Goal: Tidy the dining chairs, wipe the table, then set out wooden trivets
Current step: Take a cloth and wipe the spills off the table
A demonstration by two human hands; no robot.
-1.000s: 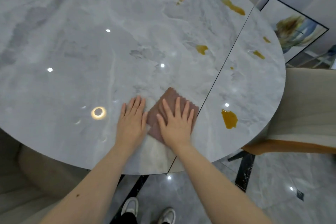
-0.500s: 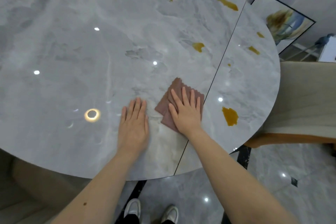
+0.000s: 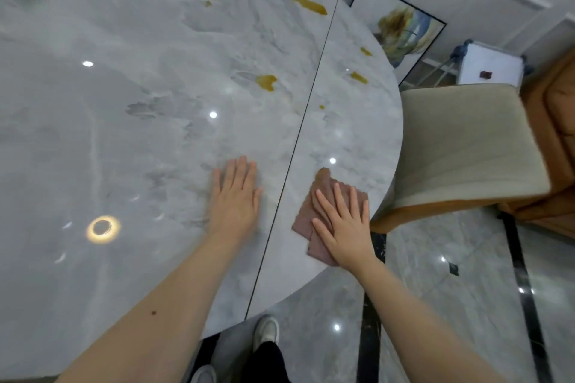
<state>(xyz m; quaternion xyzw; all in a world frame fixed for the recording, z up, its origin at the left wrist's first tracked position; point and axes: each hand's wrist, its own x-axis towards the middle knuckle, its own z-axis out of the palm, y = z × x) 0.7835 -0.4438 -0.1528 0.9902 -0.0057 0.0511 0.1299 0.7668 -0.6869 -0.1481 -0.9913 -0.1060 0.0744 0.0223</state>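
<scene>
The folded brown cleaning cloth (image 3: pixel 314 211) is lying near the right edge of the round grey marble table (image 3: pixel 140 134), right of its seam. The right hand (image 3: pixel 345 227) is pressing it with straight, spread fingers. The left hand (image 3: pixel 236 199) is resting flat on the tabletop left of the seam, near amber spill spots (image 3: pixel 266 82)

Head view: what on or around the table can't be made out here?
- Cloth: the part under the right hand is hidden, as is any spill beneath.
- Table: left and far sides cut off by the frame.
- Left hand: motion-blurred.
- Small dark item on the white box: too small to identify.
- Chair: legs hidden.
</scene>
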